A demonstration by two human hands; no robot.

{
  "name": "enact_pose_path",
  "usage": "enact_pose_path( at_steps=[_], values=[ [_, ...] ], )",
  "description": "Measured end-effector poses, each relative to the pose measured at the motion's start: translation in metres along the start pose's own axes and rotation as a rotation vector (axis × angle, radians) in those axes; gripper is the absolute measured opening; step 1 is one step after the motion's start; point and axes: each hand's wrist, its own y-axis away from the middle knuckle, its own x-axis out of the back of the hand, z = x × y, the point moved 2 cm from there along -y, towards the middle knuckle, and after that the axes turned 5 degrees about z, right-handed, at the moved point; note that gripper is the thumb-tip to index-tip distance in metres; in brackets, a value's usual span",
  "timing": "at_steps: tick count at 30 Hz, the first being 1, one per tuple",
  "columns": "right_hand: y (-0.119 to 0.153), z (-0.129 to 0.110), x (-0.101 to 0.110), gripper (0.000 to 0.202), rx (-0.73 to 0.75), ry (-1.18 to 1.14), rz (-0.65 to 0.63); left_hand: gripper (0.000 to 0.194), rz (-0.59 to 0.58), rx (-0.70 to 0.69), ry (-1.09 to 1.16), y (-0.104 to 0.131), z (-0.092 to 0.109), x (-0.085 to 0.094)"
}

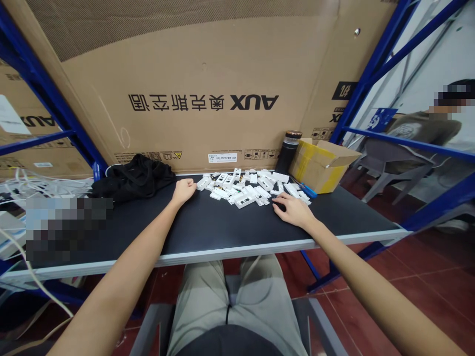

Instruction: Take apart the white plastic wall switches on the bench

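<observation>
A pile of small white plastic housings (246,200), some with dark slots, is spread over the far middle of the black tabletop (218,232). At its left edge my left hand (184,191) rests on the table, curled into a loose fist, with nothing showing in it. By the right front of the pile lies my right hand (294,209), palm down. Its thumb and fingers are bent but apart, and no object is visible between them. The fingertips are close to the nearest white pieces; whether they touch is hard to tell.
Behind the pile stand a dark bottle (288,152) and an open cardboard box (319,165), with a blue tool (308,191) before it. Black cloth (135,178) and white cables (44,188) lie left. A large carton (200,64) walls the back. Another person (419,126) sits far right.
</observation>
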Motion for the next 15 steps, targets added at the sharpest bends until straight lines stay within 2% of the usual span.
enact_pose_path(
  at_steps=[11, 15],
  values=[
    [0.0003, -0.0008, -0.0011, 0.036, -0.074, 0.089, 0.076, 0.033, 0.014, 0.044, -0.031, 0.0010, 0.0049, 0.0057],
    [0.0014, -0.0024, -0.0008, 0.034, -0.051, 0.101, 0.072, 0.034, 0.008, 0.061, -0.053, 0.0004, 0.0052, 0.0069]
  ],
)
